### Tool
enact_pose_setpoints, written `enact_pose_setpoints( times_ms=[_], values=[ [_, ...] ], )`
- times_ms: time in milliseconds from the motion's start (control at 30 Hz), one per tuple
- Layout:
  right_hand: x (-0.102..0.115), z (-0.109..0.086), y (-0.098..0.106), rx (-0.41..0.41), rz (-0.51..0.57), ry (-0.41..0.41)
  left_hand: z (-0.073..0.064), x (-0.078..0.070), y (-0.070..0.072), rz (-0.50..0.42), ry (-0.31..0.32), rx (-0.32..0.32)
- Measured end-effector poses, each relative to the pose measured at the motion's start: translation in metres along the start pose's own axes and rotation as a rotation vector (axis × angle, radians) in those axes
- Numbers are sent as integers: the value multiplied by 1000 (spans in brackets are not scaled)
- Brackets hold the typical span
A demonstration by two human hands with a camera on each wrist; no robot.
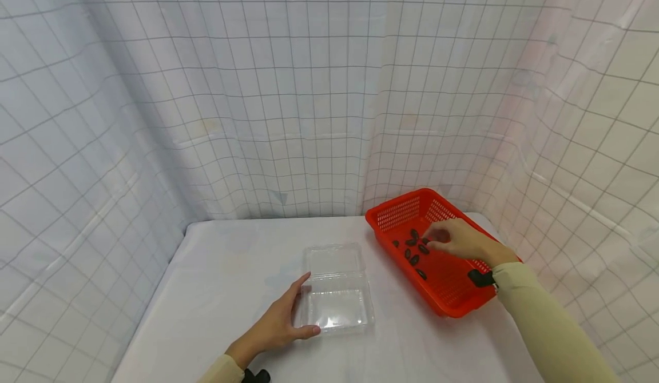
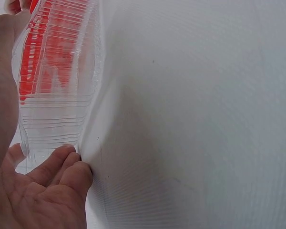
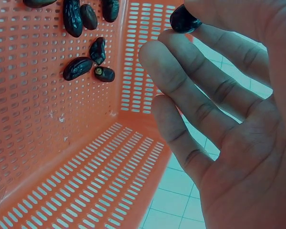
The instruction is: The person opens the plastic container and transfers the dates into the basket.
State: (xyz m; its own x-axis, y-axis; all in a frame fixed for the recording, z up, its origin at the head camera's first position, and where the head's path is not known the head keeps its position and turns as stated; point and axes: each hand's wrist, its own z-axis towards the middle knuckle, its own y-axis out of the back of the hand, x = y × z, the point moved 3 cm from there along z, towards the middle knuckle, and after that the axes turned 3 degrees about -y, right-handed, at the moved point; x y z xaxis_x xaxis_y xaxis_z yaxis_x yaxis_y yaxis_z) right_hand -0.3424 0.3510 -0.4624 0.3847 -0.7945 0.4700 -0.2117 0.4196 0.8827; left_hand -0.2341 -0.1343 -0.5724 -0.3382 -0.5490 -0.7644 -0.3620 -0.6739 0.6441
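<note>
On the white table lies a clear plastic clamshell box [image 1: 337, 308], its lid [image 1: 333, 259] folded back away from me. My left hand [image 1: 280, 320] rests along the box's left side, thumb at the near corner and index finger stretched toward the hinge. In the left wrist view the fingers [image 2: 62, 167] lie against the ribbed wall. Over the red basket [image 1: 381, 226], my right hand [image 1: 458, 239] pinches a dark, shiny date [image 3: 183, 20] between thumb and index finger; the other fingers are loosely extended. Several more dates [image 3: 77, 68] lie on the basket floor.
The perforated basket stands at the right of the table, set at an angle, with raised walls. White gridded cloth [image 1: 304, 97] hangs behind the table and on both sides. White cloth covers the tabletop [image 1: 221, 280].
</note>
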Motion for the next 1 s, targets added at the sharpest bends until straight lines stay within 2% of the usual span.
enact_pose_setpoints(
  times_ms=[467, 1000],
  values=[
    [-11, 0, -2, 27, 33, -49, 1, -1, 0, 1, -13, -2],
    [-13, 5, -10, 38, 77, -14, -2, 0, 1, -2, 1, -6]
  ],
)
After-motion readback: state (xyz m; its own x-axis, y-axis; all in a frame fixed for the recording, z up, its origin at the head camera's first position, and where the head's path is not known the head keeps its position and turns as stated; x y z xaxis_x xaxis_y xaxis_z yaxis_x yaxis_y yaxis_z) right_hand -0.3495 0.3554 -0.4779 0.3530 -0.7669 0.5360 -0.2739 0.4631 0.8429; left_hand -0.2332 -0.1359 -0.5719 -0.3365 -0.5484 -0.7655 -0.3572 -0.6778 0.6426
